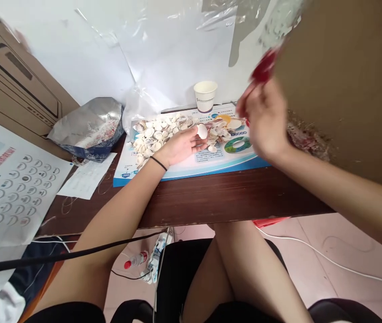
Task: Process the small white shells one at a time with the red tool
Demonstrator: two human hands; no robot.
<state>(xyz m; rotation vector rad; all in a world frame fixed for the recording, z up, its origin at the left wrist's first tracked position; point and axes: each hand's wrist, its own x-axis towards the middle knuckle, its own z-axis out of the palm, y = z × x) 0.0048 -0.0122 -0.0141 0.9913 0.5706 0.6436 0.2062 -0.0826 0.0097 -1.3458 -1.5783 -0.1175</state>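
Note:
A white seashell is pinched at the fingertips of my left hand, palm turned up, just over the printed sheet. A large spread of pale shells lies by this hand, and a smaller group of shells sits to its right. My right hand is raised on the right, smeared by motion. It grips a red object, too blurred to tell its kind. Something yellow shows among the shells near the right hand.
A paper cup stands at the back by the wall. An opened bag of small pinkish-white bits is at left, near a cardboard box. Cardboard rises on the right. A black cable crosses in front.

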